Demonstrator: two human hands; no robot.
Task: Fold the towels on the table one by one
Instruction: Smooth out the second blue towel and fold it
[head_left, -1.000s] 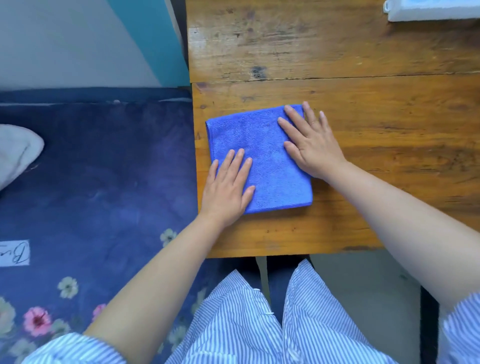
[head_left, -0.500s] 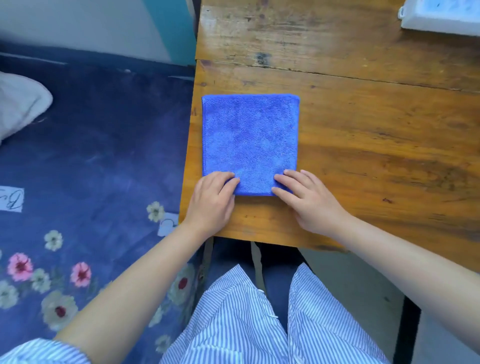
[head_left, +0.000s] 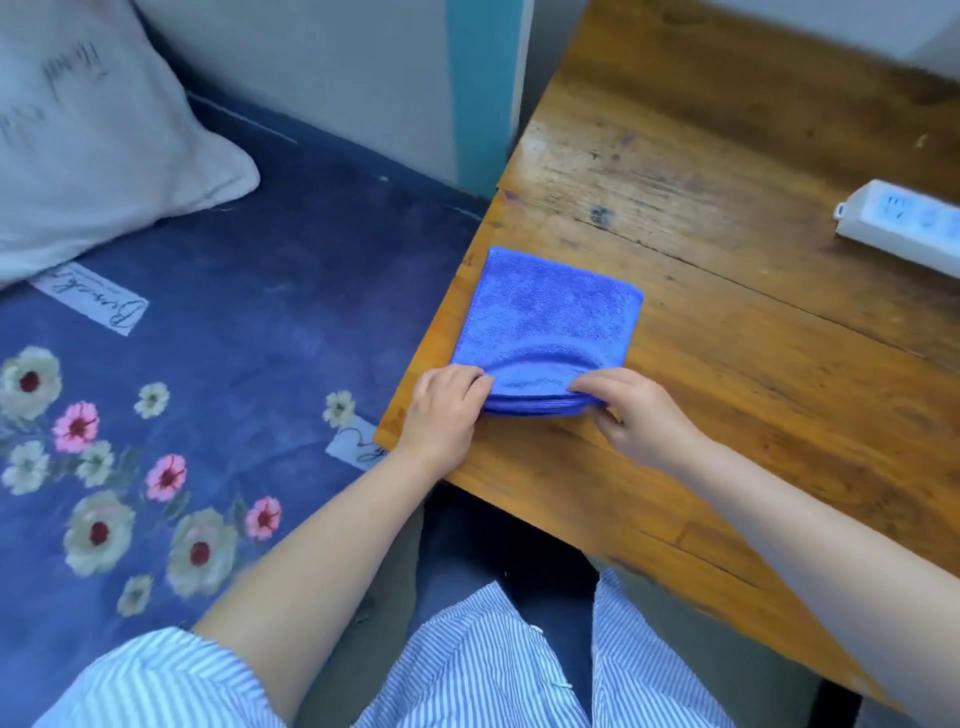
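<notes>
Two grips pinch the blue towel (head_left: 550, 322), left hand (head_left: 441, 410) and right hand (head_left: 631, 410) at its near corners. Folded towel lies at bench (head_left: 727, 364) corner nearest bed. Soft, light, limp: hold all layers together.

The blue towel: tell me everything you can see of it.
The blue towel is a bright blue, fuzzy terry-like cloth, folded into a near-square pad of several layers, their edges stacked along its near side. It lies flat on the wooden table, close to the table's left edge. The left hand pinches its near left corner and the right hand its near right corner, lifting that edge slightly, so a shallow ridge curves across the cloth.
</notes>
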